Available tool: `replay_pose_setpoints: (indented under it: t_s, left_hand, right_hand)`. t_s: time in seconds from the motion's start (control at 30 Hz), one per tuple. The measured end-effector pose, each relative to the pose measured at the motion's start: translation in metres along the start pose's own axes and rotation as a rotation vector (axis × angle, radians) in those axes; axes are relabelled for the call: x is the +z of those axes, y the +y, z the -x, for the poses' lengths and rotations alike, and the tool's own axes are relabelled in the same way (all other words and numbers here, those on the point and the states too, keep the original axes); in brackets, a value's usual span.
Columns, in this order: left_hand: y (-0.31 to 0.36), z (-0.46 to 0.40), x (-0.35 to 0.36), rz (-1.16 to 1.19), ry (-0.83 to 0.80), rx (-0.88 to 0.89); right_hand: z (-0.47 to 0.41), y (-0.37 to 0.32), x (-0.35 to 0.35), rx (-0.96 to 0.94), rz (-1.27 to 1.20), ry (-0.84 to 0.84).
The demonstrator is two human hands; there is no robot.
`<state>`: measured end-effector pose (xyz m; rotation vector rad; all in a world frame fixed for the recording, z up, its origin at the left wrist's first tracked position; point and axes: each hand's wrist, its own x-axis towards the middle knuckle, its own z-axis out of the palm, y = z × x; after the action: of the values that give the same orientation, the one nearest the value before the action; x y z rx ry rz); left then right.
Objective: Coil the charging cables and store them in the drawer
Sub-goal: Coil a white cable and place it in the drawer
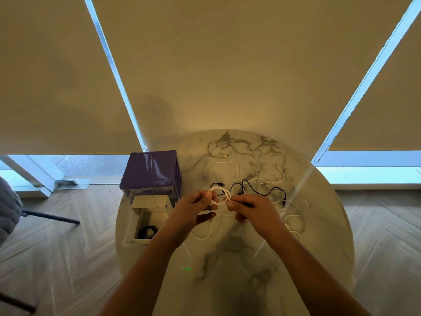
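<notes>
A white charging cable (224, 200) is wound into a small ring held above the round marble table (239, 258). My left hand (196, 207) pinches the ring's left side and my right hand (252, 210) pinches its right side; the cable's loose end trails down onto the table below my hands. A black cable (259, 188) and several white cables (230, 164) lie spread over the far half of the table. A purple drawer unit (151, 172) stands at the table's left edge, its white bottom drawer (145, 221) pulled out with a coiled black cable (148, 231) inside.
Another white cable (295, 224) loops near my right wrist. Drawn roller blinds cover the windows behind the table. A chair leg (50, 216) and grey cushion (8, 213) sit at the left over the wood floor.
</notes>
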<state>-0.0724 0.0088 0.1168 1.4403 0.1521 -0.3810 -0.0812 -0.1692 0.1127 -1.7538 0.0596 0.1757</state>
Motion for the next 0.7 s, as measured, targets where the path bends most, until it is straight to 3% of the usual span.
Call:
replay_pose_setpoints:
  t_s: [0.27,0.4,0.57,0.7]
  left_hand:
    - [-0.002,0.002,0.001,-0.233,-0.126,0.023]
    - [0.002,0.000,0.000,-0.512,-0.160,0.117]
    - [0.009,-0.004,0.003,-0.567,-0.005,0.149]
    - [0.010,-0.008,0.003,-0.665,-0.014,0.113]
  right_hand:
    - [0.001,-0.001,0.001,-0.037,-0.062,0.153]
    - [-0.004,0.005,-0.002,-0.097,0.164,0.180]
    - [-0.007,0.005,0.002,-0.196,0.413,0.137]
    - [-0.006,0.001,0.004,-0.274,0.466,0.080]
